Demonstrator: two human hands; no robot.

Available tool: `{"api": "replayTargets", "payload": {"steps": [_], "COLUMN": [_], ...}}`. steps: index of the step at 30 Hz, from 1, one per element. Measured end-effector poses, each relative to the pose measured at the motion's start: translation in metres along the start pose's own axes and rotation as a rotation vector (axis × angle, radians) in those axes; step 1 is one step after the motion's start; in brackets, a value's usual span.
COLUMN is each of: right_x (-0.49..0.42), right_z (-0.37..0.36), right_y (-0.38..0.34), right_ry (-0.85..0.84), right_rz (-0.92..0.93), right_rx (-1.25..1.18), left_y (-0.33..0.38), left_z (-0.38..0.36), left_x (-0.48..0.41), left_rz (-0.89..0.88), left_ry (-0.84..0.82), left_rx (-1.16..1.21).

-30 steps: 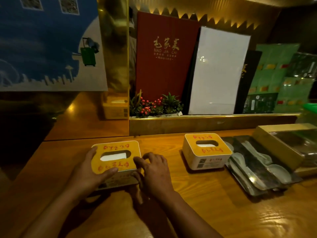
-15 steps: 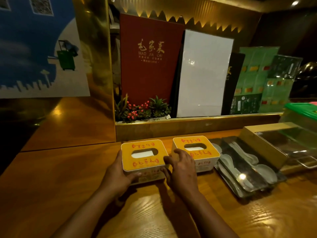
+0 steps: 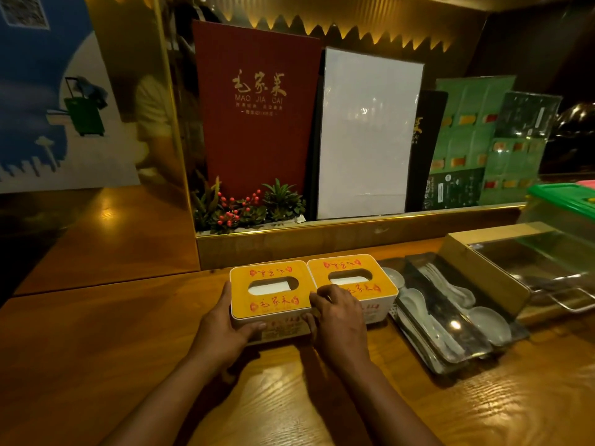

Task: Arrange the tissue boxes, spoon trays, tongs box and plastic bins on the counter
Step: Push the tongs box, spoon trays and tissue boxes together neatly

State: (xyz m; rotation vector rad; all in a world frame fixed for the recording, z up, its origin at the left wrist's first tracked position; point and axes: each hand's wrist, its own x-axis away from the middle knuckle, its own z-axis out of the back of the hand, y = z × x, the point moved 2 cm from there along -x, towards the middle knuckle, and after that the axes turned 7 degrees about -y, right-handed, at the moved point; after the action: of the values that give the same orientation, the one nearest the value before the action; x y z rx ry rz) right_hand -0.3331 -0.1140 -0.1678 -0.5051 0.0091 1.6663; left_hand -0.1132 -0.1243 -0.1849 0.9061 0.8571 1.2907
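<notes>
A polished wooden counter (image 3: 96, 365) is seen from above, as by someone looking down at their own two bare arms. Two white plastic tissue boxes with orange lids and red lettering sit side by side near the counter's back edge, their sides touching or very nearly so.

The left tissue box (image 3: 270, 294) is gripped from both sides. The left hand (image 3: 222, 329) is wrapped around its near left corner, the thumb laid along the front edge. The right hand (image 3: 338, 320) is pressed against its right side, with the fingers (image 3: 322, 292) curled over the seam where the right tissue box (image 3: 352, 280) begins. White tissue can be seen in the oval slot of each lid.

Just to the right of the boxes, overlapping shiny metal spoon trays (image 3: 450, 320) holding white ceramic spoons (image 3: 489, 323) are laid at an angle. Behind the trays, a pale wooden tongs box (image 3: 483, 272) with a clear lid is placed, metal tongs dimly visible inside. At the far right edge, a clear plastic bin with a green lid (image 3: 563, 204) is partly in view.

Along a raised ledge behind the counter, a tall red menu (image 3: 257, 107), a white board (image 3: 367, 133) and green laminated cards (image 3: 467, 130) are propped upright. A small plant with red berries (image 3: 244, 207) is set at the foot of the menu.
</notes>
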Motion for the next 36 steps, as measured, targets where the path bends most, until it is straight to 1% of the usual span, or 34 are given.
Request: {"api": "replayTargets", "payload": {"steps": [5, 20, 24, 27, 29, 32, 34, 36], "right_x": [0.000, 0.001, 0.002, 0.003, 0.010, 0.025, 0.042, 0.061], "right_z": [-0.003, -0.006, -0.003, 0.003, 0.014, 0.036, 0.051, 0.066], "right_y": [0.005, 0.009, 0.007, 0.006, 0.007, 0.022, 0.039, 0.060], "right_ry": [0.000, 0.015, -0.004, -0.055, -0.103, -0.084, -0.081, -0.137], "right_rz": [-0.001, -0.017, -0.026, -0.003, -0.002, -0.075, -0.142, -0.230], "right_rx": [-0.060, -0.117, -0.113, -0.110, -0.150, -0.199, -0.149, -0.112], "left_y": [0.002, 0.000, 0.004, 0.007, 0.008, 0.012, 0.016, 0.027], "left_z": [-0.002, 0.000, 0.000, 0.002, 0.002, 0.008, 0.010, 0.008], "left_x": [0.001, 0.002, 0.003, 0.006, 0.006, 0.004, 0.002, 0.001], "left_rz": [0.010, 0.011, 0.012, 0.010, -0.003, -0.056, -0.086, -0.074], "left_ry": [0.019, 0.001, -0.008, -0.027, -0.036, 0.014, 0.076, 0.114], "left_rx": [0.007, 0.026, 0.014, 0.000, -0.010, -0.044, -0.166, -0.285]}}
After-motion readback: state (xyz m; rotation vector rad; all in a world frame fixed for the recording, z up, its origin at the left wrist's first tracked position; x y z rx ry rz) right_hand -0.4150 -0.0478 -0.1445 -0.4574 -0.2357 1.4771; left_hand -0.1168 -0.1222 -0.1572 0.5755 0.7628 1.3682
